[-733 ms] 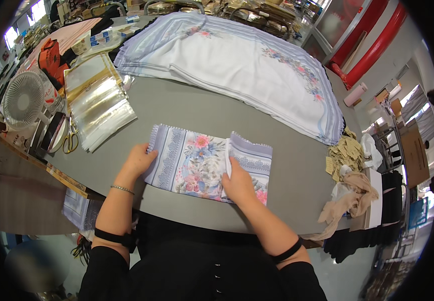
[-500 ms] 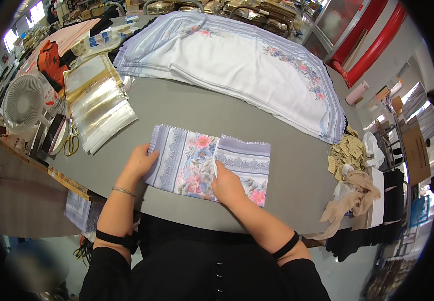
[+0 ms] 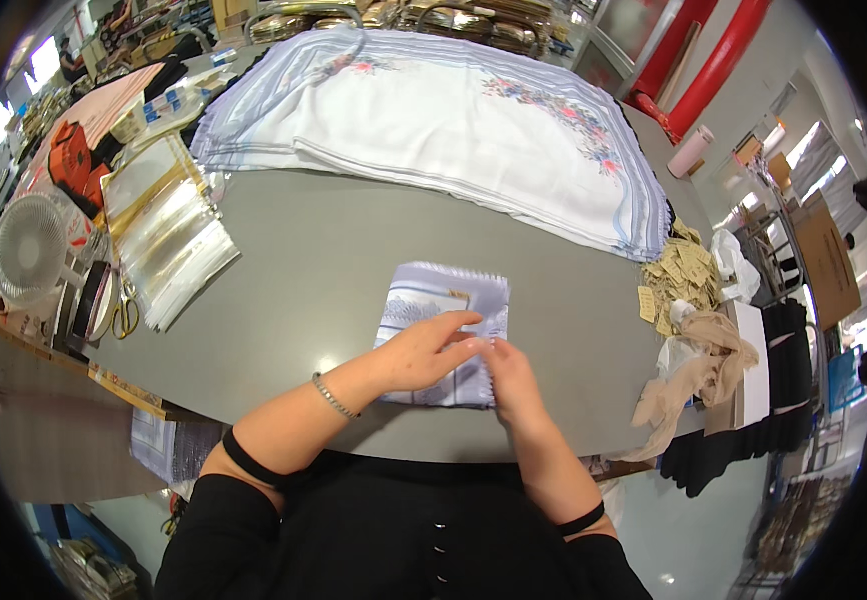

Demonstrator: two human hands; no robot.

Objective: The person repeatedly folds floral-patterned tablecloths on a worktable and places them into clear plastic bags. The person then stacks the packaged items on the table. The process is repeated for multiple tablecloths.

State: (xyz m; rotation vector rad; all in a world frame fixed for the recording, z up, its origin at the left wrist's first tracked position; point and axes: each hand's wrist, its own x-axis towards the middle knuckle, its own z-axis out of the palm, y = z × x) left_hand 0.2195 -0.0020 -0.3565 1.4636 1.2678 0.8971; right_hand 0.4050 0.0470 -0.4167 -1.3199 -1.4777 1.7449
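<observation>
Centrally on the grey round-edged worktable (image 3: pixel 323 260), 2 hands, left hand (image 3: pixel 421 355) and right hand (image 3: pixel 513 382), press flat, unclenched, on the folded pale-lilac cloth square (image 3: pixel 441 310); stacked white floral fabric (image 3: pixel 453 120) fills the upper frame.

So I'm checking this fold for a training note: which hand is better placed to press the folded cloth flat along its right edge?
The right hand, probably. It sits at the right edge of the folded lavender cloth, while the left hand lies across the cloth's middle, holding it down on the grey table.
</observation>
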